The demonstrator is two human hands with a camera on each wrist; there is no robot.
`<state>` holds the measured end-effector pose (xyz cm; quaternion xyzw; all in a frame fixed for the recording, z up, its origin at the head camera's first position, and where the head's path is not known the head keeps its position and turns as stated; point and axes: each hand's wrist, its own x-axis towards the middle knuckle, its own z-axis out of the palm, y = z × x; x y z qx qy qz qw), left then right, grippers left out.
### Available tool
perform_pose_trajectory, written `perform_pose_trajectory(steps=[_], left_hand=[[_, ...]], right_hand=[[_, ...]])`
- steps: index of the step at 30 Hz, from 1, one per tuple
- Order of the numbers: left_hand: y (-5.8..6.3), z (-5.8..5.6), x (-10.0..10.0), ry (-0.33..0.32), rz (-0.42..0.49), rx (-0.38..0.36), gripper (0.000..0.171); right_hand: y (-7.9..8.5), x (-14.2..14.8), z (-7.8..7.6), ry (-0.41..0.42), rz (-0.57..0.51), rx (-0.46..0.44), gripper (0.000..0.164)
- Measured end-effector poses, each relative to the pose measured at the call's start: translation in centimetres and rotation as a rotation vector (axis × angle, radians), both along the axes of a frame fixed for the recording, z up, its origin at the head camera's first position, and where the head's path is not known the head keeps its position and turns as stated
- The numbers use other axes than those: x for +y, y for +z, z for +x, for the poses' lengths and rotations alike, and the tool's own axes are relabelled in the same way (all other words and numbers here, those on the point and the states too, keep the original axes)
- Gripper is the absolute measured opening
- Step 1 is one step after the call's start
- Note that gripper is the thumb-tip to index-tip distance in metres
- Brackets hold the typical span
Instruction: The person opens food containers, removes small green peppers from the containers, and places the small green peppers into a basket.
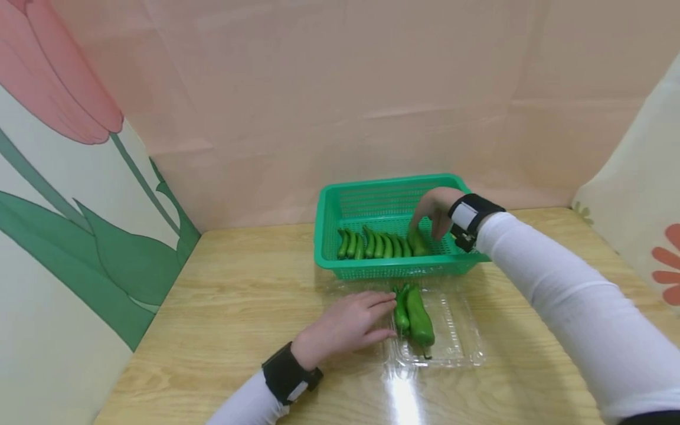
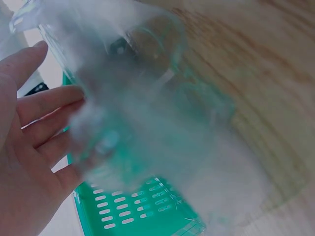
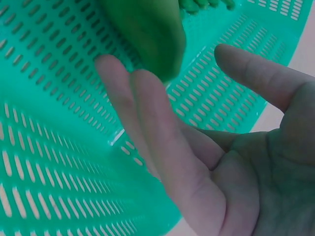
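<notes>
My right hand (image 1: 438, 209) reaches down into the green plastic basket (image 1: 382, 267) at a large green pepper (image 1: 418, 242). In the right wrist view, this hand (image 3: 236, 182) has its thumb and fingers spread apart, with the fingertips close to the tip of the large pepper (image 3: 157, 44). My left hand (image 1: 350, 324) lies at the left side of a clear plastic box (image 1: 451, 348), fingers extended. Inside the box lie a large green pepper (image 1: 421, 321) and smaller ones (image 1: 401, 313). Up close, the left hand (image 2: 39, 142) has its fingertips against the clear plastic (image 2: 147, 93).
Several slim green peppers (image 1: 378, 243) lie in a row in the basket, left of the large one. The box stands right before the basket on the wooden table (image 1: 239, 295). A pink cloth (image 1: 340, 88) hangs behind the table.
</notes>
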<state>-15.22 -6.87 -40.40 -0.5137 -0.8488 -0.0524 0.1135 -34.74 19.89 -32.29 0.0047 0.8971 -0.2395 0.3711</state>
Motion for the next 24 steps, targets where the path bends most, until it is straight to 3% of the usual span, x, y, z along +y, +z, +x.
perform_pose_trajectory(steps=[8,15,21,24], left_hand=[[-0.1,0.0,-0.4,0.003,0.012,0.012,0.056],[-0.4,-0.2,-0.5,0.006,0.015,0.016,0.056],[-0.2,-0.1,-0.5,0.004,0.018,0.019,0.055],[-0.2,-0.2,-0.5,0.006,0.021,0.015,0.056]], right_hand=[[1.8,0.7,0.6,-0.007,-0.031,0.052,0.071],[3.9,0.5,1.8,0.093,0.025,0.199,0.058],[5.4,-0.5,3.1,0.074,0.044,0.288,0.035],[5.9,-1.2,4.0,0.108,0.076,0.366,0.036]])
